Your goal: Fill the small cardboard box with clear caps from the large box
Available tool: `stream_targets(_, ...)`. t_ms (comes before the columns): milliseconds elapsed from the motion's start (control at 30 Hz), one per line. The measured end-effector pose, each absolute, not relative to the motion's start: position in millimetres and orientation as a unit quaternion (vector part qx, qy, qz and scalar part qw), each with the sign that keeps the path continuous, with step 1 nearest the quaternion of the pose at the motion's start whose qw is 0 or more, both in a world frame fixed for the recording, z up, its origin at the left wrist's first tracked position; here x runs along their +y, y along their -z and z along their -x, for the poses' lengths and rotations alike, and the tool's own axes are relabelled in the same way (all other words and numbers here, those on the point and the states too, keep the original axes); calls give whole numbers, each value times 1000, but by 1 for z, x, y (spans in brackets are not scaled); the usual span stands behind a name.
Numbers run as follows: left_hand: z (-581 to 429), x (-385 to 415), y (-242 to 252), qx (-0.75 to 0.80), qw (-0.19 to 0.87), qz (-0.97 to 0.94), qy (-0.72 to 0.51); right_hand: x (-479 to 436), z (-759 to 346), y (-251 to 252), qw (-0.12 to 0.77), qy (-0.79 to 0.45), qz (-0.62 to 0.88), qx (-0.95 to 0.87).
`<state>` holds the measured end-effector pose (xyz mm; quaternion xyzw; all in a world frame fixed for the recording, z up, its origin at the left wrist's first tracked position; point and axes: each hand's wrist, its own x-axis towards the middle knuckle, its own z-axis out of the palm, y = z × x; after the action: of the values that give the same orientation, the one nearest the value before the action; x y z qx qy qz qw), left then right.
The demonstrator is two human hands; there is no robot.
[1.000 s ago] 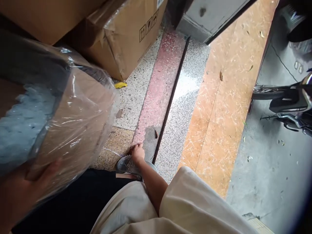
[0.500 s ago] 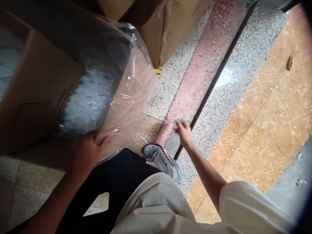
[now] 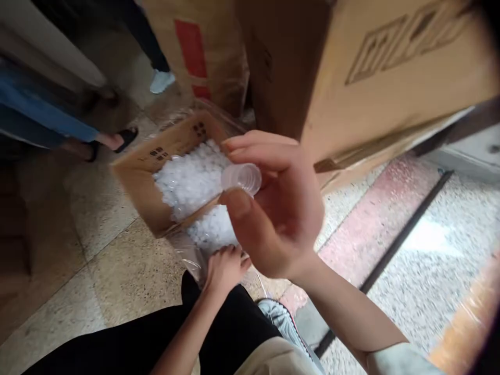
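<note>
My right hand (image 3: 275,216) is raised close to the camera and pinches a small clear plastic cap (image 3: 242,178) between thumb and fingers. Below it, my left hand (image 3: 223,268) grips the near edge of an open cardboard box (image 3: 136,174) lined with a clear plastic bag. The box sits on the floor and is filled with many small white plastic pieces (image 3: 193,182).
Large cardboard boxes (image 3: 375,73) stand to the right and behind. Another person's legs and sandalled feet (image 3: 111,139) are at the upper left, a white shoe (image 3: 162,80) farther back. My own grey shoe (image 3: 283,320) rests by a dark floor groove (image 3: 398,245).
The box went from being held up in my left hand to resting on the floor. My right hand rose from the floor, now pinching a clear cap near the camera.
</note>
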<state>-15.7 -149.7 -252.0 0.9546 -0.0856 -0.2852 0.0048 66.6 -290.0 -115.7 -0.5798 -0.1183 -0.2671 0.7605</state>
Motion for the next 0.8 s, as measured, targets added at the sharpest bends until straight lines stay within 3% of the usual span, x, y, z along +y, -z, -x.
stream_targets(67,17,-149,254,-88,16,-958,273,-269,-91,132,726,234,626,-161)
stream_targets(200,18,-149,258,-88,39,-961,260,-245,-129,190,610,23,788,-76)
stream_targets(367,19,-148,261,-85,71,-961,254,-252,-130,236,541,-3,839,-53)
stream_targets(700,25,-148,266,-71,121,-962,234,-233,-102,233,316,-85,924,-197)
stream_targets(800,36,-146,270,-102,129,-975,148,-231,-106,217,258,-53,940,-215)
